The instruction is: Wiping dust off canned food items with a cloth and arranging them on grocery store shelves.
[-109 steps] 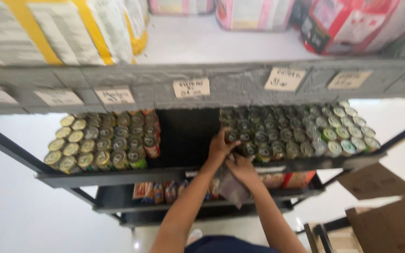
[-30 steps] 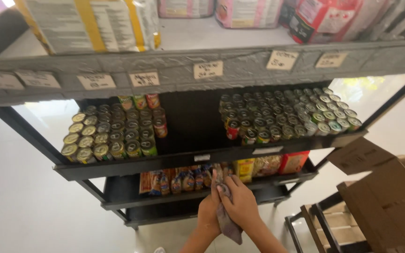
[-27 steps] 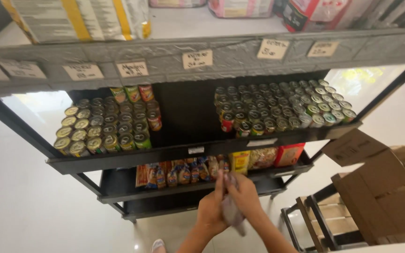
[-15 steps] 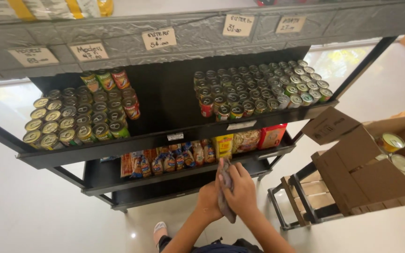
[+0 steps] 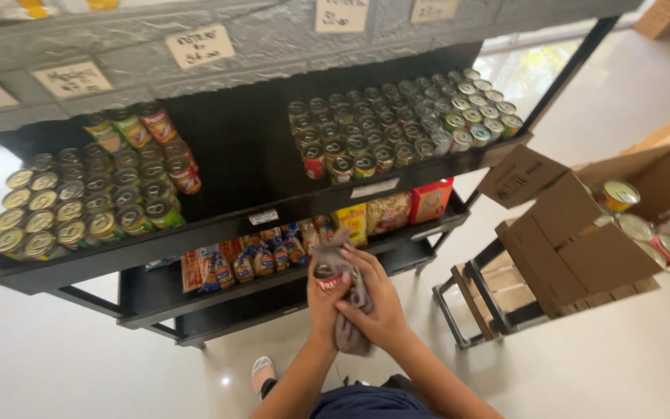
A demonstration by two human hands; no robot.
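Left hand: your left hand [image 5: 324, 299] cups a small can [image 5: 327, 278] from below and the side, fingers curled round its wall so the red-labelled body stays upright and steady.
Right hand: your right hand [image 5: 375, 299] presses a grey cloth [image 5: 348, 310] against the can, fingers closed over the fabric; the cloth wraps part of the can and hangs below both hands.
Position of the can: held in the air before your body, in front of the lower shelf, touching nothing but hands and cloth.
Lower shelf [image 5: 219, 291]: a row of coloured snack packets [image 5: 253, 256] stands upright along its front edge, faces outward.
Middle shelf [image 5: 219, 221]: two blocks of cans, one at left [image 5: 94, 194] and one at right [image 5: 397, 124], packed in tight rows with a bare gap between them.
Shelf edge above: handwritten paper tags [image 5: 201, 45] are fixed over the goods.
Cardboard box [image 5: 606, 233]: open at your right, flaps spread, more cans inside.
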